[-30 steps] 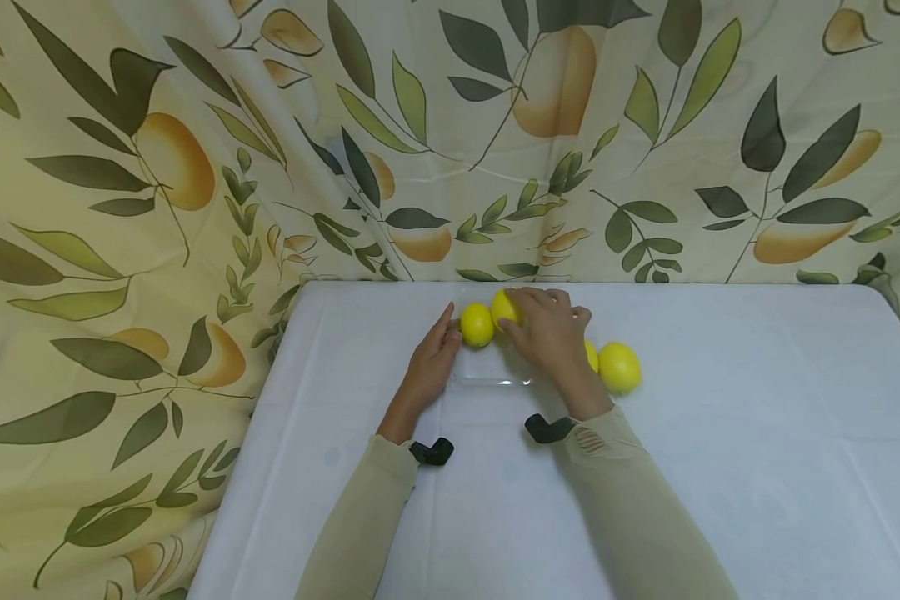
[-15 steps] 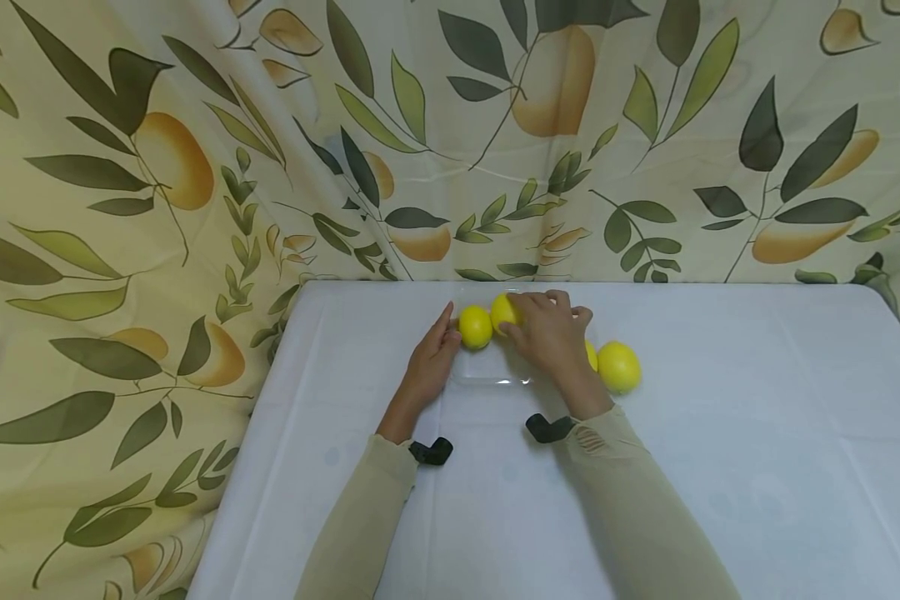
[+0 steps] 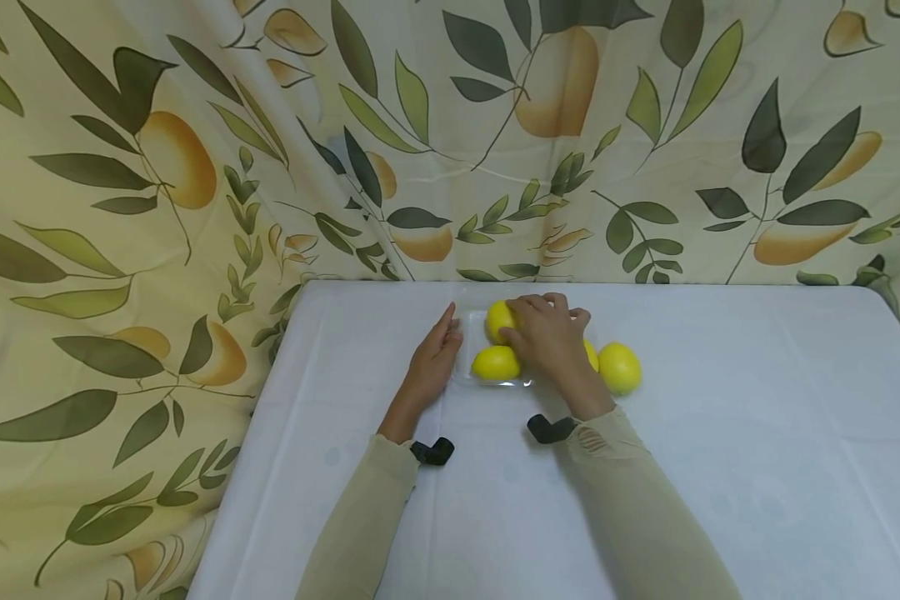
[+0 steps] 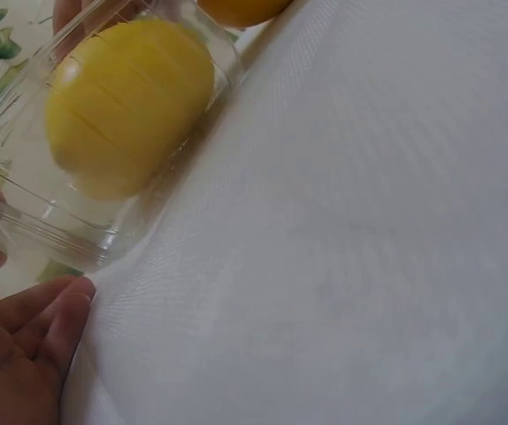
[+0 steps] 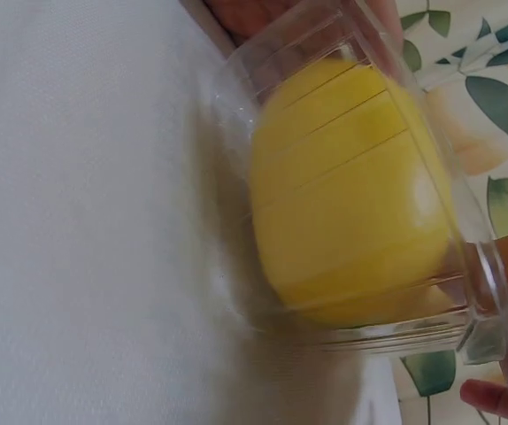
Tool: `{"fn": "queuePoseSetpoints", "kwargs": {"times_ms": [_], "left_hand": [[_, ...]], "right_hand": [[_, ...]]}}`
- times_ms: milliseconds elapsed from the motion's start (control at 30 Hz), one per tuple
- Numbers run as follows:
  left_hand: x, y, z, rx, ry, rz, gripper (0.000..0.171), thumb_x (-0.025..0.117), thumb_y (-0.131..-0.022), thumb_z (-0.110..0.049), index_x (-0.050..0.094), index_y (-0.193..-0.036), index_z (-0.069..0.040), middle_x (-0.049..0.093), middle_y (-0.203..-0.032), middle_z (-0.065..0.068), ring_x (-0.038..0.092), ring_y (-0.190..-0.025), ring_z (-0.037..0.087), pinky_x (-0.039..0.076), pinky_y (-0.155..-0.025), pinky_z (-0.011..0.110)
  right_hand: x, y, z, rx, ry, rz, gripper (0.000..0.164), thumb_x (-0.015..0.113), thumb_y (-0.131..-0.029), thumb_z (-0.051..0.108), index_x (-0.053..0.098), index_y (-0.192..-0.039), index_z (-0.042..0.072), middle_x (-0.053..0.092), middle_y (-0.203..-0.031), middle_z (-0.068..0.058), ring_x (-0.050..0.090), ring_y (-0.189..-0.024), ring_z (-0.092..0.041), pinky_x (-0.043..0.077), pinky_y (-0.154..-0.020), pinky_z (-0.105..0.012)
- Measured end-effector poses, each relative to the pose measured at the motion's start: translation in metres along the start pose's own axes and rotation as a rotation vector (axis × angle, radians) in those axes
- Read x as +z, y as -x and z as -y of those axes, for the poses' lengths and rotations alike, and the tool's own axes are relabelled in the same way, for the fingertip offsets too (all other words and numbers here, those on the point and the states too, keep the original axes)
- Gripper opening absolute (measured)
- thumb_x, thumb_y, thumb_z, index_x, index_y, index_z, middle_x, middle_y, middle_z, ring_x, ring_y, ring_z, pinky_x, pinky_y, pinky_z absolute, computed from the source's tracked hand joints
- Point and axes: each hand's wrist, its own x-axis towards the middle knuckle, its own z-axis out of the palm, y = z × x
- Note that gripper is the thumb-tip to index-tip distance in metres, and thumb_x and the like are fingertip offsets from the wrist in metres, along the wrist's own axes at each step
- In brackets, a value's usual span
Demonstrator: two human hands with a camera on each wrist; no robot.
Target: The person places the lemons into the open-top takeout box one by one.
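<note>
A clear plastic container [image 3: 462,367] stands near the table's far edge. Inside it, one lemon [image 3: 496,363] lies at the front. My right hand [image 3: 551,337] reaches over the container from the right and grips a second lemon [image 3: 499,320] at the back, thumb and fingers around it. On the left side, my left hand [image 3: 432,358] rests against the container wall with fingers extended. Through the clear wall the left wrist view shows the front lemon [image 4: 130,106] large, with the left fingertips [image 4: 73,297] close beside the container's corner.
Two more lemons sit on the white-covered table [image 3: 757,433] right of the container: one in full sight [image 3: 619,367], and another lemon [image 3: 590,356] partly hidden behind the right wrist. A curtain [image 3: 645,167] with a leaf and fruit print hangs behind the table.
The lemon at the container's back left has rolled to the front and now lies lengthwise. The lemon in my right hand has shifted slightly left and nearer. My left hand stays put.
</note>
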Motion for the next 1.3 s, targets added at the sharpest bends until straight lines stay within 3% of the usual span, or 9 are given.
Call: {"fn": "queuePoseSetpoints", "kwargs": {"times_ms": [333, 567, 933, 1133, 1300], "left_hand": [[0.0, 0.0, -0.001, -0.01, -0.003, 0.0, 0.057, 0.038, -0.108, -0.047, 0.021, -0.162, -0.041, 0.044, -0.159, -0.007, 0.044, -0.146, 0.019, 0.029, -0.125, 0.05], [0.0, 0.001, -0.001, -0.009, 0.003, -0.008, 0.057, 0.038, -0.109, -0.046, 0.022, -0.163, -0.039, 0.045, -0.159, -0.007, 0.044, -0.145, 0.018, 0.029, -0.125, 0.05], [0.0, 0.002, -0.003, -0.01, 0.007, 0.001, 0.056, 0.038, -0.109, -0.046, 0.02, -0.162, -0.044, 0.043, -0.16, -0.006, 0.044, -0.145, 0.019, 0.029, -0.125, 0.049], [0.0, 0.003, -0.005, -0.028, 0.013, -0.001, 0.056, 0.038, -0.109, -0.044, 0.021, -0.162, -0.042, 0.043, -0.16, -0.006, 0.043, -0.146, 0.019, 0.028, -0.125, 0.049], [0.001, 0.003, -0.006, -0.023, 0.017, 0.0, 0.056, 0.038, -0.109, -0.044, 0.021, -0.163, -0.04, 0.044, -0.159, -0.007, 0.043, -0.146, 0.018, 0.027, -0.126, 0.049]], "right_hand": [[-0.011, 0.007, -0.007, -0.022, -0.089, -0.066, 0.057, 0.067, -0.096, 0.047, 0.056, -0.147, 0.023, 0.056, -0.15, -0.008, 0.036, -0.141, -0.04, 0.025, -0.103, -0.071], [-0.031, 0.02, -0.017, -0.038, -0.154, -0.114, 0.055, 0.062, -0.099, 0.047, 0.057, -0.146, 0.019, 0.058, -0.147, -0.013, 0.041, -0.135, -0.04, 0.025, -0.098, -0.068], [-0.071, 0.048, -0.052, -0.006, -0.185, -0.191, 0.063, 0.048, -0.102, 0.058, 0.056, -0.147, 0.014, 0.063, -0.14, -0.013, 0.043, -0.135, -0.039, 0.031, -0.095, -0.07], [-0.079, 0.063, -0.074, -0.011, -0.263, -0.177, 0.06, 0.045, -0.105, 0.051, 0.054, -0.147, 0.008, 0.063, -0.138, -0.019, 0.042, -0.135, -0.046, 0.029, -0.103, -0.074], [-0.08, 0.074, -0.096, -0.005, -0.299, -0.148, 0.059, 0.051, -0.104, 0.048, 0.054, -0.146, 0.007, 0.062, -0.138, -0.02, 0.041, -0.135, -0.046, 0.028, -0.108, -0.07]]}}
